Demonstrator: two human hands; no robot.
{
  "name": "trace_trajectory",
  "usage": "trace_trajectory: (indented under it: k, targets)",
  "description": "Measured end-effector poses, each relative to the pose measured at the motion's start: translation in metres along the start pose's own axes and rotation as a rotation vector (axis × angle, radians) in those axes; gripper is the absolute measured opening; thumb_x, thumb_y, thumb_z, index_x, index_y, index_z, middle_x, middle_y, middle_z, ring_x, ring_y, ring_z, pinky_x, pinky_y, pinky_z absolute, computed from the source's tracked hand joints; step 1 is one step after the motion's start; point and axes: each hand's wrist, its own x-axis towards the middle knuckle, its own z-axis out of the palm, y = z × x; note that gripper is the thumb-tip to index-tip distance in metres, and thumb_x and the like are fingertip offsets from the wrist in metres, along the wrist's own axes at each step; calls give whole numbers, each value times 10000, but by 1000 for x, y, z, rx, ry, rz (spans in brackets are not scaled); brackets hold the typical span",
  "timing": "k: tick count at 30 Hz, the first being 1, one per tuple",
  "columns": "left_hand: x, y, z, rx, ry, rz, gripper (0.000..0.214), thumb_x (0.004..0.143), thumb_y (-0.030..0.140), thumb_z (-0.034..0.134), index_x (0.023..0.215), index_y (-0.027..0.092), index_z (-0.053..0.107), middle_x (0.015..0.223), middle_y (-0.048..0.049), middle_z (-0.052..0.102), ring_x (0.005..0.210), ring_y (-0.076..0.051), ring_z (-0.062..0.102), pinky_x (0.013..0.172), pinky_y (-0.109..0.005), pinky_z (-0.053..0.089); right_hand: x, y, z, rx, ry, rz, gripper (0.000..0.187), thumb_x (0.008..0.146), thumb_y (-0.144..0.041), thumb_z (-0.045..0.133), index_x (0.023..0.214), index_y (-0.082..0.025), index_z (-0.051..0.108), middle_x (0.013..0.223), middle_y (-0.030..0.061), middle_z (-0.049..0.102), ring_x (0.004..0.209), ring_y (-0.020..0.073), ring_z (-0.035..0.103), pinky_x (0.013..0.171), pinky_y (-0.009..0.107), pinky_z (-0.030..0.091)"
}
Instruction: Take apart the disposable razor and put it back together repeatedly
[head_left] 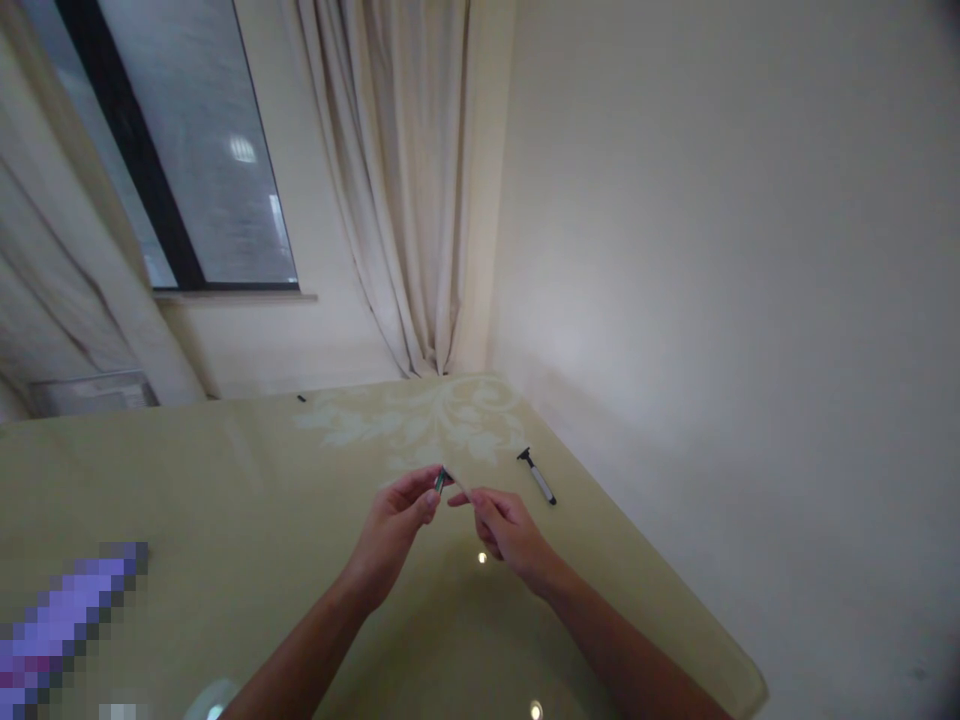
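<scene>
Both my hands are raised over the glossy yellow-green table (225,500), fingertips meeting. My left hand (394,525) pinches a small dark greenish piece (440,480) between thumb and fingers; it looks like a razor cartridge, though it is too small to be sure. My right hand (506,530) is closed in a pinch right beside that piece, its fingertips touching or almost touching it. A razor handle (538,476) with a dark head and pale grip lies on the table just beyond my right hand, near the right edge.
The table fills a room corner: a plain wall on the right, a beige curtain (405,200) and a window (187,150) behind. A blurred purple object (67,620) lies at the front left. A tiny dark speck (301,398) sits at the far edge.
</scene>
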Motion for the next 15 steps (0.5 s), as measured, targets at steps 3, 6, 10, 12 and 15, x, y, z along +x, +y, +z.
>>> trace_trajectory:
  k: [3,6,10,12,15]
  targets:
    - [1,0,-2,18,-2,10,494,706,505,912,1111,234,826,1036,-80,782,703,-130,496,698,-287,424,0,0,0,8,-81,28,579,976,-665,597,1151,-140,766,591,-94,323,457,61,207,409,205,167]
    - [-1,2,-5,63,21,19,509,724,530,890,1128,229,817,1077,-93,785,685,-124,487,684,-279,425,5,-5,-16,-14,-8,15,608,964,-681,592,1183,-136,751,575,-97,327,446,66,204,405,204,158]
    - [0,2,-10,228,6,29,477,729,507,880,1099,217,804,1037,-93,783,773,-168,588,719,-287,459,17,-14,-71,-165,275,-58,657,960,-688,556,1304,-143,680,648,-75,403,451,78,248,413,208,186]
    - [7,-4,-10,351,-5,42,482,702,476,890,1087,206,789,1021,-89,781,778,-185,624,742,-310,489,21,-17,-101,-483,453,-58,579,1005,-614,505,1285,-142,689,690,-45,455,503,109,367,456,216,287]
    - [27,-20,-3,572,-39,77,484,710,453,847,1103,182,767,1048,-109,792,765,-205,656,741,-344,525,23,-15,-131,-979,660,18,435,1049,-414,444,1010,-124,766,816,50,582,739,175,558,639,251,431]
